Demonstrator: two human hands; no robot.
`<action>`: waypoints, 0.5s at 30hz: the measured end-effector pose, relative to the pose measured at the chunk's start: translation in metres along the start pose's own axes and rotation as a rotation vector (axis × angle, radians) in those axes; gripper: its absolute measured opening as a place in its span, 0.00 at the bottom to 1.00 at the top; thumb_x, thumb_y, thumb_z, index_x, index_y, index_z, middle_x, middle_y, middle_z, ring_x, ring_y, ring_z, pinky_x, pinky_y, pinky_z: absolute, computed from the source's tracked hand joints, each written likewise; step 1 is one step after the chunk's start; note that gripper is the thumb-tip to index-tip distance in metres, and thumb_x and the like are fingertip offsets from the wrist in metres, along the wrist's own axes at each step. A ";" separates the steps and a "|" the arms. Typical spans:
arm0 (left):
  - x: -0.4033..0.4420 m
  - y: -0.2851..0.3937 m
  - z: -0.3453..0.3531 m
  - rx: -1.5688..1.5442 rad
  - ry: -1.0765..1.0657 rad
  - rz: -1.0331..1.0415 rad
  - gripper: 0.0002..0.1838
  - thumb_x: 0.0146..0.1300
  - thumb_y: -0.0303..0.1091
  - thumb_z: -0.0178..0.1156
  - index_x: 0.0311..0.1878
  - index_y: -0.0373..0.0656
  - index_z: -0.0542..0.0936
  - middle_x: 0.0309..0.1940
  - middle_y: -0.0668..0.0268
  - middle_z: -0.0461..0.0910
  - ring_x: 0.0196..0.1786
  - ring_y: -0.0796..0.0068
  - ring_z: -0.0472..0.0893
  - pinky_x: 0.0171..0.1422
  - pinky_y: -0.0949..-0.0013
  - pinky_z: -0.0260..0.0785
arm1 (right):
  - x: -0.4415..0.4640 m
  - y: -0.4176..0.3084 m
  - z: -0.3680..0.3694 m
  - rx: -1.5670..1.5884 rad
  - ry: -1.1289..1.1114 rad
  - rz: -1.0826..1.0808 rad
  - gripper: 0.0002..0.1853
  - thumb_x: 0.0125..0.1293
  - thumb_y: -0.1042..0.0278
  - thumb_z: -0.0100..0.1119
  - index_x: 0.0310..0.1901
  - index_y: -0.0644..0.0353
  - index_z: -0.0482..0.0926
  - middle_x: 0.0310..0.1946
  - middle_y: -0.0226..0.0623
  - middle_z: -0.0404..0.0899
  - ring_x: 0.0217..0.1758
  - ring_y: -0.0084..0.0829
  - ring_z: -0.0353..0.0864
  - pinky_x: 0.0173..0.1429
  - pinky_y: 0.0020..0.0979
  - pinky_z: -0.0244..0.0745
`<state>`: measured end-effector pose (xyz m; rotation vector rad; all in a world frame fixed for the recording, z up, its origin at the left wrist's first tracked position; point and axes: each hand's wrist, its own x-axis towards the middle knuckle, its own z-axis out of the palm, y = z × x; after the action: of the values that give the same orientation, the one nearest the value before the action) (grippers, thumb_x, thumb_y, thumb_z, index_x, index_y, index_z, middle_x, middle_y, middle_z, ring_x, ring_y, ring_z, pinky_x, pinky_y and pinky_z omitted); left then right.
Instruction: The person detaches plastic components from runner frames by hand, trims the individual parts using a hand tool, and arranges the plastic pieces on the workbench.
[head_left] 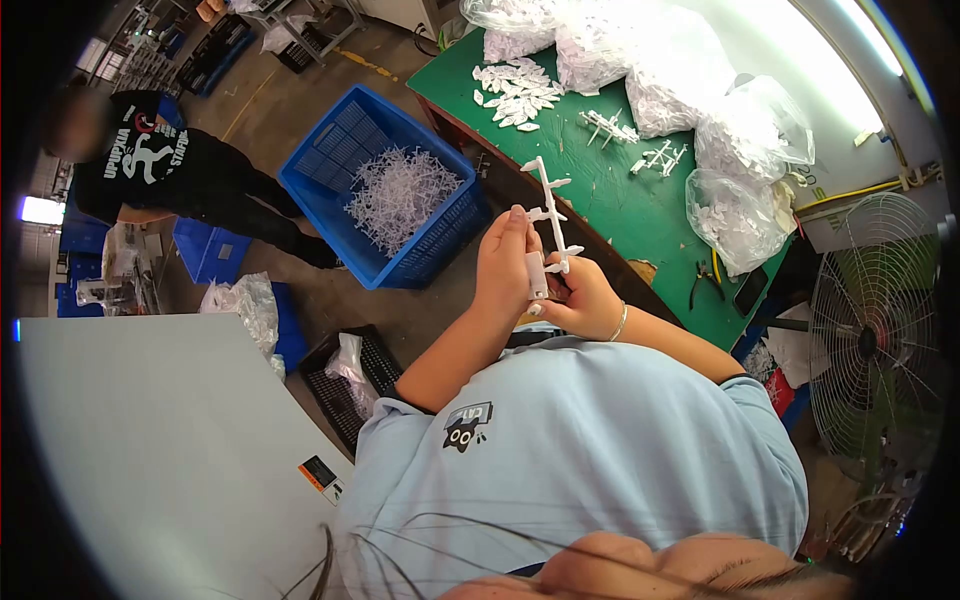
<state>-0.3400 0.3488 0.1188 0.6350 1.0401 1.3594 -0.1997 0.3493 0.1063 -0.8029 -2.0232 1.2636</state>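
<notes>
My left hand (506,258) is closed with its fingertips at a white plastic sprue (548,205), a thin runner with short side branches. It sticks up and away from between my hands. A small white rectangular plastic piece (537,276) lies between both hands, against the left palm. My right hand (584,300), a bracelet at its wrist, is closed at the lower end of the sprue, its thumb by the white piece. Its other fingertips are partly hidden. Both hands are held in front of my body, beside the edge of the green table (625,215).
A blue crate (310,185) holds many white sprues. On the table are loose white parts (517,92), more sprues (660,157), filled plastic bags (740,215), pliers (707,286) and a phone (750,291). A fan (868,340) stands right; another person (190,175) stands left.
</notes>
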 end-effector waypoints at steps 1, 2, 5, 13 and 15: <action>-0.001 0.001 0.001 0.033 -0.008 0.000 0.19 0.72 0.44 0.41 0.25 0.45 0.67 0.16 0.74 0.64 0.18 0.88 0.60 0.20 0.79 0.54 | 0.000 -0.002 0.001 0.007 0.015 0.005 0.15 0.50 0.60 0.66 0.31 0.61 0.74 0.21 0.35 0.69 0.23 0.32 0.67 0.29 0.31 0.64; -0.001 0.000 0.000 0.033 -0.009 -0.001 0.19 0.72 0.44 0.41 0.25 0.45 0.67 0.16 0.74 0.64 0.18 0.88 0.60 0.20 0.79 0.54 | -0.001 -0.004 0.001 0.014 0.031 0.010 0.14 0.49 0.61 0.66 0.31 0.61 0.75 0.20 0.35 0.70 0.23 0.32 0.68 0.29 0.32 0.64; -0.002 -0.001 0.001 0.050 -0.045 -0.010 0.19 0.72 0.43 0.42 0.26 0.45 0.67 0.17 0.75 0.63 0.19 0.88 0.60 0.22 0.79 0.54 | -0.002 -0.008 0.002 -0.011 0.051 0.014 0.13 0.49 0.61 0.66 0.31 0.61 0.75 0.20 0.36 0.71 0.23 0.33 0.68 0.29 0.32 0.64; -0.002 -0.013 0.003 -0.021 -0.037 -0.038 0.18 0.72 0.42 0.43 0.26 0.46 0.68 0.16 0.75 0.63 0.18 0.89 0.59 0.21 0.80 0.53 | -0.008 -0.001 0.006 -0.097 0.051 0.039 0.14 0.50 0.60 0.65 0.29 0.61 0.74 0.19 0.38 0.72 0.22 0.37 0.71 0.29 0.34 0.66; -0.002 -0.014 0.002 0.008 -0.048 -0.044 0.18 0.72 0.43 0.43 0.26 0.46 0.66 0.16 0.74 0.63 0.18 0.86 0.59 0.23 0.78 0.56 | -0.009 -0.001 0.006 -0.079 0.068 0.013 0.14 0.50 0.60 0.65 0.28 0.61 0.74 0.19 0.39 0.73 0.23 0.38 0.71 0.29 0.35 0.67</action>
<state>-0.3317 0.3451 0.1080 0.6437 1.0162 1.2963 -0.1988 0.3389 0.1036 -0.8849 -2.0272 1.1537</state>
